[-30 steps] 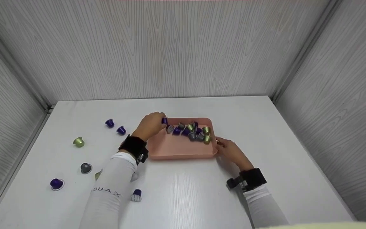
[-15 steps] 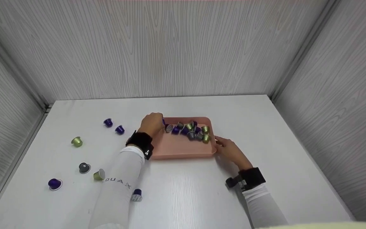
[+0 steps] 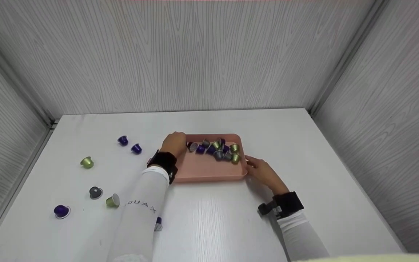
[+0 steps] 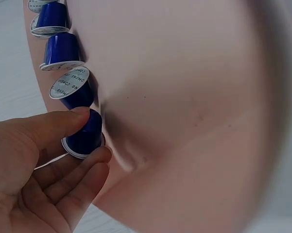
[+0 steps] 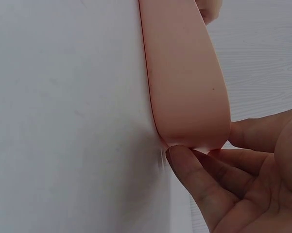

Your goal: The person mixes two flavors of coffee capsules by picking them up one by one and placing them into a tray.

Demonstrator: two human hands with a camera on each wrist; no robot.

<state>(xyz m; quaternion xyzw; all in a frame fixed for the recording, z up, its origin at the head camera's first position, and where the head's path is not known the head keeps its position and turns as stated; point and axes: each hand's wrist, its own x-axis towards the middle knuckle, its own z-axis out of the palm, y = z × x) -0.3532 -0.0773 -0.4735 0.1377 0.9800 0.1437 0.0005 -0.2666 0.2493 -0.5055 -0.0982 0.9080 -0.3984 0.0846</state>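
My left hand [image 3: 174,142] is over the back left corner of a pink tray [image 3: 207,170]. In the left wrist view, its thumb and fingers pinch a blue coffee capsule [image 4: 86,132] inside the tray wall, at the end of a row of blue capsules; from the head this capsule is hidden behind the hand. Green, grey and dark blue capsules lie heaped toward the tray's back right. At the tray's right end my right hand [image 3: 264,173] grips the corner, with fingers on the rim and low on the outer wall [image 5: 187,92] in the right wrist view.
Several loose capsules lie on the white table to the left, among them a green one [image 3: 87,162], a grey one [image 3: 95,192] and a purple one [image 3: 61,210]. Another purple capsule [image 3: 158,222] is partly covered by the left sleeve. Wood-grain panels enclose the table's back and sides.
My left hand has lowered slightly at the tray's back left corner with the blue capsule, which has gone out of sight in the head view. The left forearm shifted right; my right hand stayed put.
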